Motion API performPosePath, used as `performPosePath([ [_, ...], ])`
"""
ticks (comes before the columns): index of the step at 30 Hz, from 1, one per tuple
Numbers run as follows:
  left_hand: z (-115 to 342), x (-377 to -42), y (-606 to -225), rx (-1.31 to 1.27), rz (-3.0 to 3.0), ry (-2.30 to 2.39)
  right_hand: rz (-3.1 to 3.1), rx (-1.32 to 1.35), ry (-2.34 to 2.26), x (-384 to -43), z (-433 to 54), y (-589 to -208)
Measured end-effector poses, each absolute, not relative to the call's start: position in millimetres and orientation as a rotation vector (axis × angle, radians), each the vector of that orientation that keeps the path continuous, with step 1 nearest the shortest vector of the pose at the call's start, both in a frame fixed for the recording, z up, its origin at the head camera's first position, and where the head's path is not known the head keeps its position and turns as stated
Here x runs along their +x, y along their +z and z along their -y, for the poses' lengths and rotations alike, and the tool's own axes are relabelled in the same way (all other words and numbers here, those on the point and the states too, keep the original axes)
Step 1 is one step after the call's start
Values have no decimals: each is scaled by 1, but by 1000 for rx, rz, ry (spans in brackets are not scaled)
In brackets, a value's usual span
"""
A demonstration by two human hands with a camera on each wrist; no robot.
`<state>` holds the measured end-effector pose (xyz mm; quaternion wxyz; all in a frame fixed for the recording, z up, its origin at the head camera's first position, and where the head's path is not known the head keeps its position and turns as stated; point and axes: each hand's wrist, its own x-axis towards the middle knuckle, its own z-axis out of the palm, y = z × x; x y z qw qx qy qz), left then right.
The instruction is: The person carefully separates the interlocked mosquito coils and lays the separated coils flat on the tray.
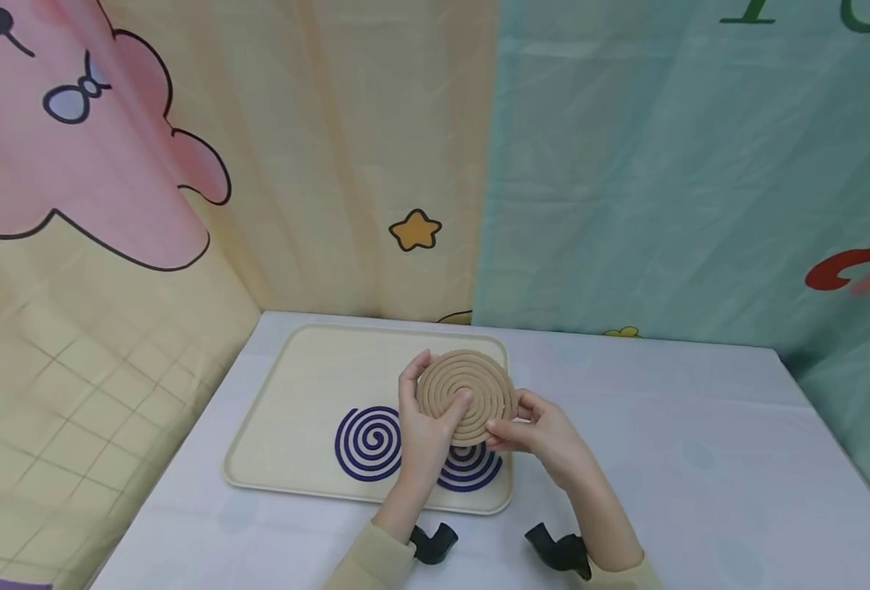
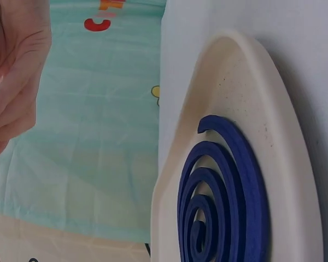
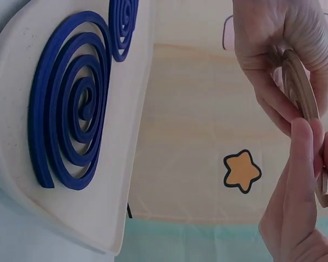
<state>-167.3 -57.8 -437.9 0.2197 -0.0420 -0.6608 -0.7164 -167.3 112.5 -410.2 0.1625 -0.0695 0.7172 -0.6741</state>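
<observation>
A tan mosquito coil (image 1: 482, 385) is held flat-side up between both hands above the right part of a cream tray (image 1: 298, 377). My left hand (image 1: 422, 430) grips its left side, thumb laid over the coil's centre and fingers behind. With thumb and fingers, my right hand (image 1: 549, 438) pinches the lower right rim. The right wrist view shows the held coil (image 3: 298, 87) edge-on, with an end sticking out past the fingers. Two dark blue mosquito coils lie on the tray: a left one (image 1: 357, 467) and a right one (image 1: 472, 485), partly hidden beneath the hands.
The tray stands on a white-covered table (image 1: 663, 459). Black curved wrist pieces (image 1: 437, 544) sit by both forearms. Printed curtains (image 1: 361, 164) hang behind the table and at its sides, one with an orange star (image 1: 415, 230).
</observation>
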Motion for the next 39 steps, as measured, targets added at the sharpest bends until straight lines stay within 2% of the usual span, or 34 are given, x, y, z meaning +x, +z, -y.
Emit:
performPosePath([
  [6, 60, -162, -435, -142, 1820, -1977, -1985, -338, -1837, -168, -111, -407],
  [15, 59, -158, -437, 22, 1821, -2101, -1969, -392, -1852, -168, -102, -413],
  [22, 61, -159, -434, 109, 1827, -2186, -2278, -270, -1776, -170, -96, -414],
  [30, 62, -163, -434, 139, 1900, -2156, -2502, -59, -1972, -176, -107, -407],
  [39, 64, -164, -435, 136, 1967, -2156, -2605, -109, -1839, -175, -102, -410],
])
